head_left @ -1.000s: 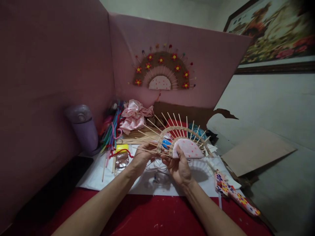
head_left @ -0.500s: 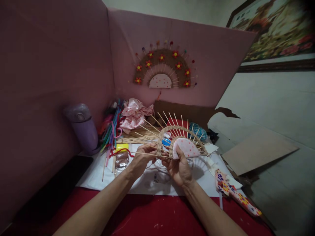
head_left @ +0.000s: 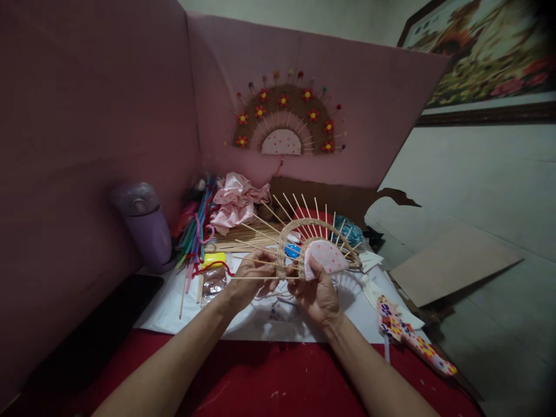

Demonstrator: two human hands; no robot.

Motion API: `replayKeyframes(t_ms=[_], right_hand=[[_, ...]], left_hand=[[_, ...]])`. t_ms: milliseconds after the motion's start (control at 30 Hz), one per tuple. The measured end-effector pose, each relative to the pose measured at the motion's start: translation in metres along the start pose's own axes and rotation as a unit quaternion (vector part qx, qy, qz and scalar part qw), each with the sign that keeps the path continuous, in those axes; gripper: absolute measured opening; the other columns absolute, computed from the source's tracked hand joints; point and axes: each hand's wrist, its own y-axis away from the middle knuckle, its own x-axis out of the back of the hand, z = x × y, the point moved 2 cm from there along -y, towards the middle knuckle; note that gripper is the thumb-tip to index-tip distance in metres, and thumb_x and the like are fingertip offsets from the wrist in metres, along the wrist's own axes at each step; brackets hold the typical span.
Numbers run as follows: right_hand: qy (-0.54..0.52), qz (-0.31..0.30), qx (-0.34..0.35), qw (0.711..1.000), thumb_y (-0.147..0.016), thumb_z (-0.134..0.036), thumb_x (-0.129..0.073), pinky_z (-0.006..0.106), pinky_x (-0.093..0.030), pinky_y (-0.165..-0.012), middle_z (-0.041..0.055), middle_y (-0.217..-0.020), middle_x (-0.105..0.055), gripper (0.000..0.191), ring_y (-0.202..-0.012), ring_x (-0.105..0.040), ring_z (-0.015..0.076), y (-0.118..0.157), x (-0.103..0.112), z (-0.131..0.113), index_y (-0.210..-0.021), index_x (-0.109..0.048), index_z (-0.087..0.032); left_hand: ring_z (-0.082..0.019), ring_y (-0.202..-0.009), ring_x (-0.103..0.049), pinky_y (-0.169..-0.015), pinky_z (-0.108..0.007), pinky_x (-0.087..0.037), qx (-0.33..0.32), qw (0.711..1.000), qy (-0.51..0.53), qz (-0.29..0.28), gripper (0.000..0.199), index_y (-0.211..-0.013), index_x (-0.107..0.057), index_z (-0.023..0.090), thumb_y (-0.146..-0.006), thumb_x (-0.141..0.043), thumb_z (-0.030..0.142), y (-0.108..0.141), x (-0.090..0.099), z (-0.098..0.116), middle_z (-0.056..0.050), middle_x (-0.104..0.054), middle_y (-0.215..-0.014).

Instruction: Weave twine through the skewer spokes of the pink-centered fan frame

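A half-round stick fan [head_left: 326, 258] is held up over the white sheet, its centre covered in pink-dotted white fabric. Thin wooden sticks spread out from that centre, and a twine band [head_left: 304, 223] is woven across them in an arc. My right hand [head_left: 320, 295] is closed on the fan, thumb on the fabric and fingers underneath. At the left end of the band, my left hand [head_left: 254, 277] pinches the twine and the lowest sticks. Some of its fingertips are hidden behind the work.
A finished half-round piece with flowers [head_left: 284, 98] hangs on the pink panel. Around the sheet [head_left: 174, 313] are a purple bottle [head_left: 150, 231], pipe cleaners [head_left: 195, 226], crumpled dotted fabric [head_left: 237, 200], blue yarn [head_left: 350, 231], a flower-patterned glue gun [head_left: 412, 339] and cardboard [head_left: 456, 266].
The fan has tilted slightly, its lowest stick now nearly level. My left hand has shifted a little lower along the band's end; both hands keep hold.
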Motion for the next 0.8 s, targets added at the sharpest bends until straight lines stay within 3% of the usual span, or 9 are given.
replayKeyframes(t_ms=[267,433,600,800], right_hand=[[0.027,-0.011,-0.02,0.999,-0.072,-0.026,-0.062,0.022,-0.049,-0.047,0.0084,-0.063,-0.068,0.017,-0.053,-0.064,0.0158,0.002,0.0,-0.002,-0.078,-0.061,-0.011],[0.03,-0.02,-0.015,0.999,-0.07,-0.023,-0.063,0.022,-0.049,-0.046,0.0079,-0.064,-0.068,0.016,-0.055,-0.064,0.0158,-0.001,0.006,-0.004,-0.08,-0.062,-0.011],[0.026,-0.016,-0.013,0.999,-0.071,-0.022,-0.062,0.021,-0.048,-0.044,0.0041,-0.061,-0.067,0.013,-0.052,-0.063,0.0141,-0.004,0.012,-0.004,-0.08,-0.062,-0.012],[0.043,-0.013,-0.023,0.999,-0.072,-0.023,-0.06,0.02,-0.047,-0.041,0.0053,-0.059,-0.067,0.014,-0.047,-0.061,0.0134,-0.002,0.01,-0.004,-0.078,-0.063,-0.011]], left_hand=[[-0.005,-0.04,-0.04,-0.039,-0.019,-0.026,-0.019,0.999,-0.03,0.03,0.025,-0.075,-0.06,0.012,-0.063,-0.074,0.03,-0.002,0.004,0.002,0.002,-0.054,-0.053],[-0.007,-0.043,-0.044,-0.04,-0.02,-0.028,-0.068,0.982,-0.137,0.114,0.021,-0.07,-0.068,0.012,-0.058,-0.076,0.028,-0.004,0.01,0.006,-0.001,-0.056,-0.051],[-0.016,-0.061,-0.058,-0.057,-0.026,-0.044,-0.169,0.939,-0.252,0.164,0.012,-0.067,-0.071,0.016,-0.063,-0.072,0.028,-0.008,0.019,0.007,-0.005,-0.067,-0.066],[-0.017,-0.071,-0.06,-0.07,-0.028,-0.045,-0.283,0.842,-0.409,0.209,0.004,-0.071,-0.071,0.021,-0.07,-0.066,0.022,-0.009,0.035,0.017,-0.005,-0.067,-0.073]])
